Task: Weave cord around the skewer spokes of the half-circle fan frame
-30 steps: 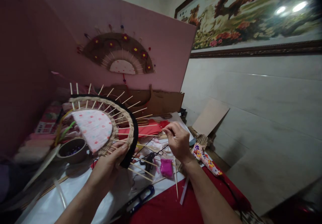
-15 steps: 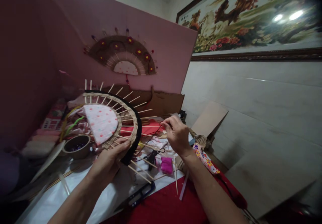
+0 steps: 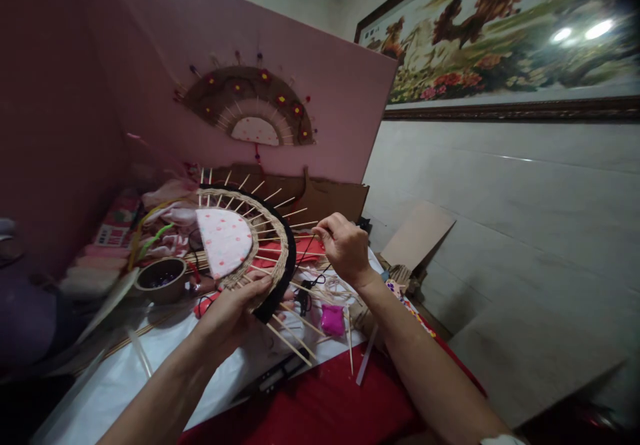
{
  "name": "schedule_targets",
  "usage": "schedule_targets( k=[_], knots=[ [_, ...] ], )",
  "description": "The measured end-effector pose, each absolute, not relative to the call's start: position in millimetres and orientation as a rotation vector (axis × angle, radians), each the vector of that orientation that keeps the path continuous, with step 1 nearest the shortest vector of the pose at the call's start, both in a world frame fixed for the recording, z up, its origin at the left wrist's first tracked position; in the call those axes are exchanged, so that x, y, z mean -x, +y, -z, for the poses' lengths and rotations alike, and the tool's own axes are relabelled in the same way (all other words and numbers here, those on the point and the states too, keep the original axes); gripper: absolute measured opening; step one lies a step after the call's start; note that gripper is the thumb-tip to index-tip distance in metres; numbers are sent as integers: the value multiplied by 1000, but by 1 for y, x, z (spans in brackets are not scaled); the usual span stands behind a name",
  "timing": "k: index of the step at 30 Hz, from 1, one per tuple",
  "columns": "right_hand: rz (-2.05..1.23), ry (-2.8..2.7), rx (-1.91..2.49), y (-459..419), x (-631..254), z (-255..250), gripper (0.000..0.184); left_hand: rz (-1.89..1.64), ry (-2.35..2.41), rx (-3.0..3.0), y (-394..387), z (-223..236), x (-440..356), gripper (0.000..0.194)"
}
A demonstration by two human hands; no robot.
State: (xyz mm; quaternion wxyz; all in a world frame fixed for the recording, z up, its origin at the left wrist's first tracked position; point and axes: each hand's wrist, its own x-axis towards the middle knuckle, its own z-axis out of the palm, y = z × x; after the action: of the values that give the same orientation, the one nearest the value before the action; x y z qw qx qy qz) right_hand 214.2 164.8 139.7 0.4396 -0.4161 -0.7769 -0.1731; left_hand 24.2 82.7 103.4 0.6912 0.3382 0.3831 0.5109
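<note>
My left hand (image 3: 243, 308) is closed on the lower edge of a half-round fan frame (image 3: 254, 238), thumb on its front. Thin wooden sticks radiate from a white, pink-dotted half disc (image 3: 225, 241), crossed by bands of tan cord and an outer black band (image 3: 287, 248). To the right of the fan, my right hand (image 3: 344, 245) pinches a thin black cord (image 3: 303, 253) between thumb and forefinger. The cord slants down from those fingertips toward the fan's outer edge. A bundle of black cord (image 3: 304, 296) lies on the table below.
A bowl of dark beads (image 3: 161, 280) stands at left near folded cloths (image 3: 95, 275). A magenta packet (image 3: 333, 320) and loose sticks lie on the white-and-red table cover (image 3: 310, 405). Behind, a finished-looking fan (image 3: 250, 101) hangs on a pink board (image 3: 345, 108).
The fan and my left hand appear shifted right in the view, while my right hand sits slightly left and higher. The gap between the hands is smaller. Both grips stay the same.
</note>
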Motion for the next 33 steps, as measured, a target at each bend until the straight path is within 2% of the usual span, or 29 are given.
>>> schedule_targets(
  k=[12,17,22,26,33],
  knots=[
    [135,-1836,950,164,-232,-112,17,-1263,719,-791,80,-109,-15,35],
    [-45,-1797,902,165,-221,-91,17,-1274,725,-706,78,-108,-18,33],
    [-555,-1812,865,163,-199,-72,20,-1224,744,-692,73,-114,-22,29],
    [-888,-1775,849,161,-184,-65,15,-1208,717,-726,70,-120,-25,27],
    [-969,-1723,859,148,-179,-71,15,-1309,673,-737,69,-118,-28,16]
  ],
)
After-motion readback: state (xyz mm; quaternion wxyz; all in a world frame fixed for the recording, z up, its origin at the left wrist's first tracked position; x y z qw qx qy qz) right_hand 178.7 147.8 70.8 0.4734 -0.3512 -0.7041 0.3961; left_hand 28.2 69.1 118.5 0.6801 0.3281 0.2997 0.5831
